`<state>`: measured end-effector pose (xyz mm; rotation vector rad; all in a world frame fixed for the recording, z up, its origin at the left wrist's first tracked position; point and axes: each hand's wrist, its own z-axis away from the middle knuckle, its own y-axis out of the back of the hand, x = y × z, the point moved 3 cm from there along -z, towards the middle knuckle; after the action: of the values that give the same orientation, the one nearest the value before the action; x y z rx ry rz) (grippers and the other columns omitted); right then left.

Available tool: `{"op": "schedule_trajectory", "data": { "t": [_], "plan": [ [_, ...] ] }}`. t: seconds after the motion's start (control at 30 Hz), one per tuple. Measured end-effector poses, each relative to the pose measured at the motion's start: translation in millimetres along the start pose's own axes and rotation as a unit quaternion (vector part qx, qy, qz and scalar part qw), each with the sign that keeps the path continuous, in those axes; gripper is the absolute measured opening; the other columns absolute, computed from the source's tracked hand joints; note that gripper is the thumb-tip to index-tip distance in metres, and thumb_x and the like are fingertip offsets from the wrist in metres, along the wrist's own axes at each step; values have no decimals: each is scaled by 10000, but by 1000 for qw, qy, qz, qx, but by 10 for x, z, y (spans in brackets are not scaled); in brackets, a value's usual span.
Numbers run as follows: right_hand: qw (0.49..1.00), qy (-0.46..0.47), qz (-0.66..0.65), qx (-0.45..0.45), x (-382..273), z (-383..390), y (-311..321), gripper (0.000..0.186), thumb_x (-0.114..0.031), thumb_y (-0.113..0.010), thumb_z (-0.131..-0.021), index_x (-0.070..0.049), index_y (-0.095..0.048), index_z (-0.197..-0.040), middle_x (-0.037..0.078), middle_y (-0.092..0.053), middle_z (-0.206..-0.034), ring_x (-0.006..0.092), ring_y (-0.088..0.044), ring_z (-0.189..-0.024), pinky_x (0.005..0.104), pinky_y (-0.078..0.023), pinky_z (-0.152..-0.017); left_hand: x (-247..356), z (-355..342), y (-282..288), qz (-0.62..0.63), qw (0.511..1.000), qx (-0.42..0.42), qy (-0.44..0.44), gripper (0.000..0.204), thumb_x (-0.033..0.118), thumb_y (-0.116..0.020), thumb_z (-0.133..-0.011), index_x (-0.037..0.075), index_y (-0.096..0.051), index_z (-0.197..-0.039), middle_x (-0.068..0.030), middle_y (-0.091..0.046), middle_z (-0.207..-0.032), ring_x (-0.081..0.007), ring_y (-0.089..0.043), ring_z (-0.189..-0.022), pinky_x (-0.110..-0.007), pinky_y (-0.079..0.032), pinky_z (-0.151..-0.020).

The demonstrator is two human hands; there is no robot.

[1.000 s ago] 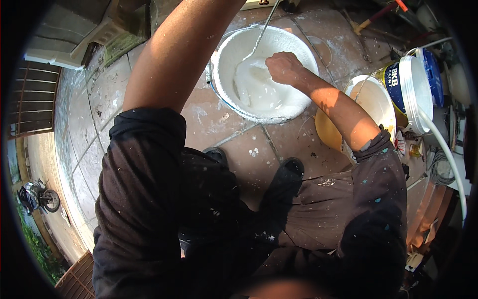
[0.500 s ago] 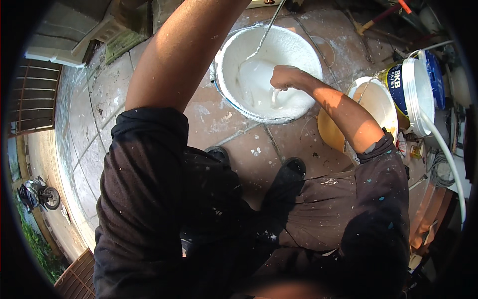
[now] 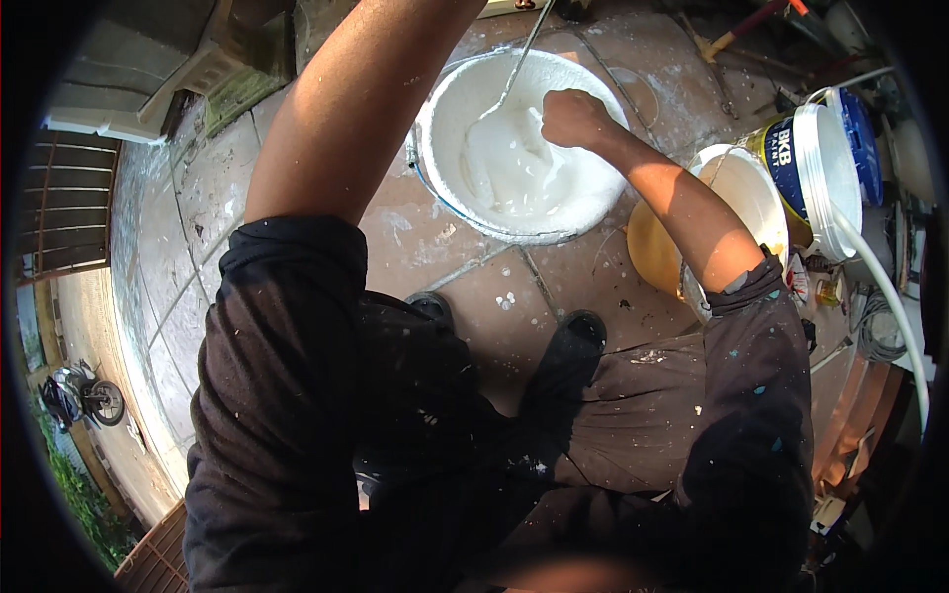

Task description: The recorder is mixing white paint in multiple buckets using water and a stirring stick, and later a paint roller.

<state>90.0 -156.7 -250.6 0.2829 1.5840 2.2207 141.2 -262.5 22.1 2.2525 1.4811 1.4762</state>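
Observation:
My right hand is closed in a fist over the far right part of a large white bucket. A short white-coated piece pokes out beside its fingers; what it belongs to is hidden by the fist. White liquid, streaked and rippled, lies in the bucket below. A thin metal rod slants down from the top edge into the bucket, its bent lower end at the liquid. My left forearm stretches past the bucket's left side and leaves the picture at the top, so the left hand is out of sight.
A yellowish bucket stands under my right forearm. Beyond it are a labelled paint pail, a blue lid and a pale hose. My feet rest on paint-spotted tiles. A motorbike is at far left.
My right hand has moved up and slightly right, away from the near part of the liquid. The rod's lower end has shifted a little, and the liquid's surface shows new swirls.

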Motion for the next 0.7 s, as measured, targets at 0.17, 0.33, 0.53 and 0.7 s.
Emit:
{"op": "schedule_trajectory", "data": {
  "t": [0.17,0.33,0.53,0.7],
  "plan": [
    [993,13,64,-94,52,85,-179,280,-113,-564,-776,-59,-753,-975,174,-724,-1000,327,-696,-974,423,-550,-832,97,49,13,22,999,-4,30,379,275,-577,-856,-92,-661,-815,-163,-672,-664,-269,-699,-636,-369,-554,-583],
    [976,54,53,-202,-190,89,-181,307,-86,-551,-717,-2,-741,-943,215,-711,-987,353,-699,-922,441,-547,-785,132,52,23,12,1000,12,22,374,273,-578,-851,-89,-658,-805,-167,-677,-674,-268,-703,-636,-370,-560,-585],
    [991,48,-74,-105,-214,9,-276,281,-83,-547,-705,74,-712,-870,267,-696,-906,410,-684,-846,461,-525,-788,237,110,-5,46,997,-10,57,387,277,-574,-867,-101,-654,-838,-180,-685,-703,-278,-704,-636,-378,-573,-595],
    [996,75,-16,42,-221,87,-43,244,-130,-565,-797,-21,-737,-930,189,-713,-977,347,-683,-987,435,-533,-881,185,75,22,3,999,-1,31,399,280,-571,-872,-112,-651,-863,-192,-691,-720,-294,-709,-666,-392,-577,-613]
  ]
}}
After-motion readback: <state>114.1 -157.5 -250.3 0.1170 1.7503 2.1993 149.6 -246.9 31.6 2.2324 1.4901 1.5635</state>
